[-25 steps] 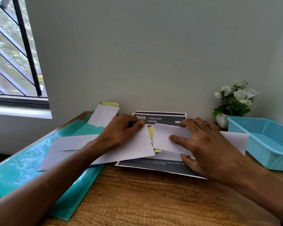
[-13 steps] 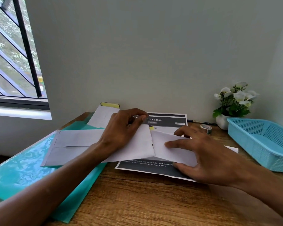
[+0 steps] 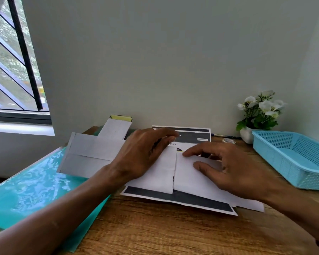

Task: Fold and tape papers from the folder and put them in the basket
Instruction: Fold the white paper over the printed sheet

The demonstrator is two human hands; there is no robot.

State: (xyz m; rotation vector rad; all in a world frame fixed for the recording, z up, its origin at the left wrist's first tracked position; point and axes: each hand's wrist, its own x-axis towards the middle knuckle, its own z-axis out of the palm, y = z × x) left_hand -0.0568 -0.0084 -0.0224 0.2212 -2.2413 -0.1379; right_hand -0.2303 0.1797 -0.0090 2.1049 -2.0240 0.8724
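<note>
A printed sheet (image 3: 182, 197) with dark bands lies on the wooden desk, and two white flaps are folded over it, meeting edge to edge at the middle. My left hand (image 3: 142, 153) presses flat on the left flap (image 3: 162, 173), fingers reaching toward the sheet's far edge. My right hand (image 3: 234, 168) rests on the right flap (image 3: 188, 177), fingertips touching it near the seam. A teal folder (image 3: 31, 190) lies at the left. The blue basket (image 3: 291, 157) stands at the right, and no paper shows inside it. A small tape roll (image 3: 228, 141) sits behind my right hand.
A folded white paper (image 3: 88, 153) lies on the folder under my left wrist, and another (image 3: 116, 126) with a yellow end leans by the wall. A potted white flower (image 3: 260, 111) stands beside the basket. A pen (image 3: 226, 136) lies along the wall. A barred window is at the left.
The right flap has come further over the sheet, and its edge now meets the left flap. My right hand slid with it, uncovering the tape roll. My left hand stayed pressing.
</note>
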